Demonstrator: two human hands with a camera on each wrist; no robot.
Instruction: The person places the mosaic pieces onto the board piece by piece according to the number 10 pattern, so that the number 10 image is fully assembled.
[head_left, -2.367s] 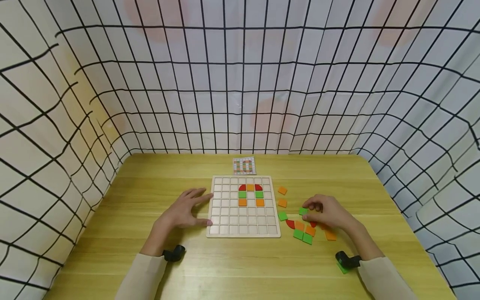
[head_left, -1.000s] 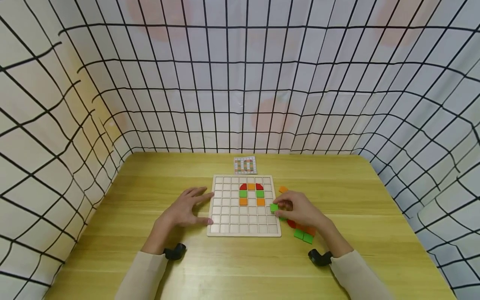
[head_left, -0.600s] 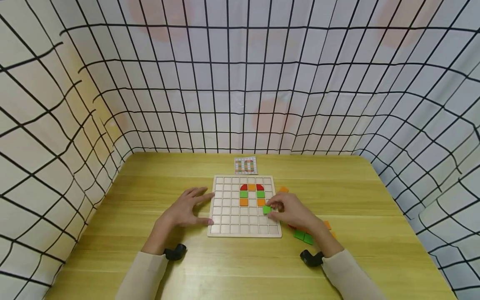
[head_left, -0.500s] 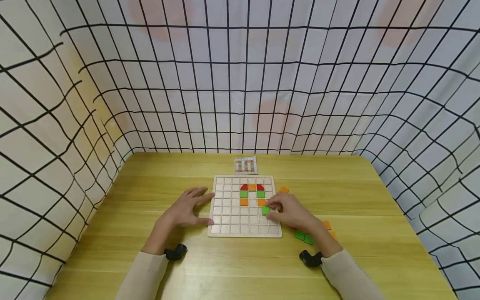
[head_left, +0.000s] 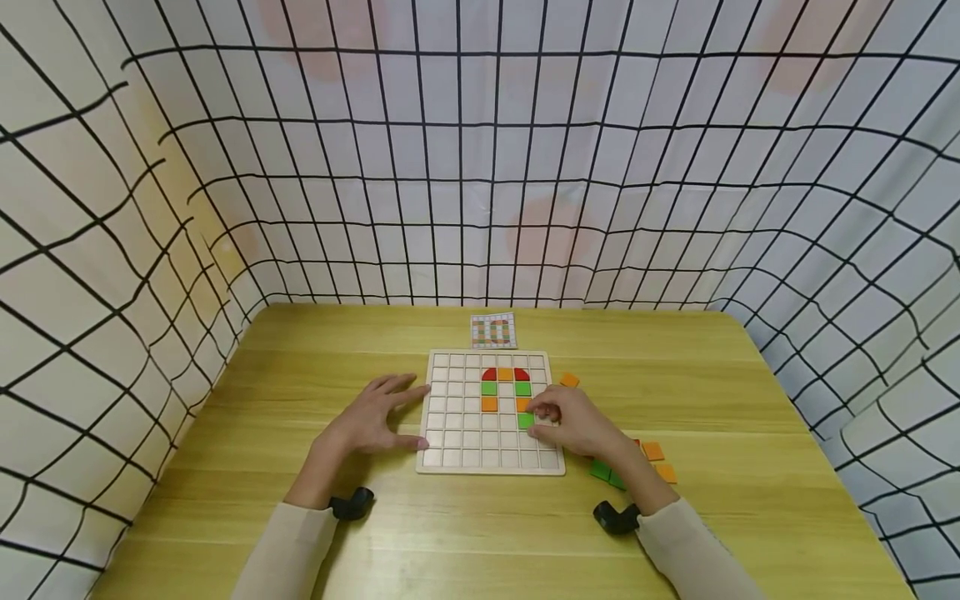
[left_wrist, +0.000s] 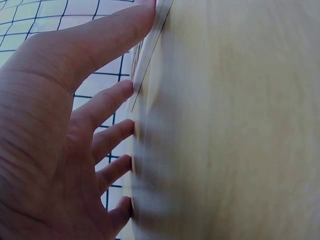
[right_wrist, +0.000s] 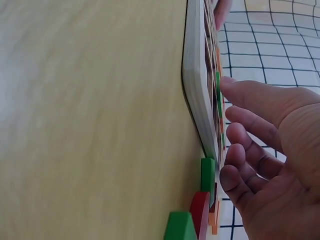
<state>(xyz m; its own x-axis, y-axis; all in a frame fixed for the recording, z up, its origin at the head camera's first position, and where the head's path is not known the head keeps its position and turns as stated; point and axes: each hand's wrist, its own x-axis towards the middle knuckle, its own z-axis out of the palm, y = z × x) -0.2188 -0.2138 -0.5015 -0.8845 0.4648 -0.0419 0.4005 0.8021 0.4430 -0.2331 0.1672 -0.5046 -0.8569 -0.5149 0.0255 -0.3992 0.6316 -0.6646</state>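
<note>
A wooden grid board point(head_left: 461, 468) lies mid-table with red, orange and green tiles in some of its cells. My left hand point(head_left: 372, 417) rests at the board's left edge, fingers spread, thumb and index fingertip touching the rim; the left wrist view shows the fingers point(left_wrist: 112, 132) apart. Thumb and index finger of my right hand point(head_left: 573, 418) pinch a green square tile point(head_left: 526, 422) in the cell just below the right orange tile point(head_left: 522, 404). The right wrist view has the thumb tip at this green tile point(right_wrist: 218, 85), the other fingers curled loosely.
A small pattern card point(head_left: 493, 331) lies behind the board. Loose tiles lie right of it, including an orange one point(head_left: 570, 380), more orange ones point(head_left: 653, 451) and green ones point(head_left: 600, 470), partly hidden by my right forearm. A black wire grid point(head_left: 487, 225) surrounds the table.
My right hand picked the green tile from the loose ones, carried it left onto the board and brought it into a cell below the orange tile. My left hand stayed at the board's edge.
</note>
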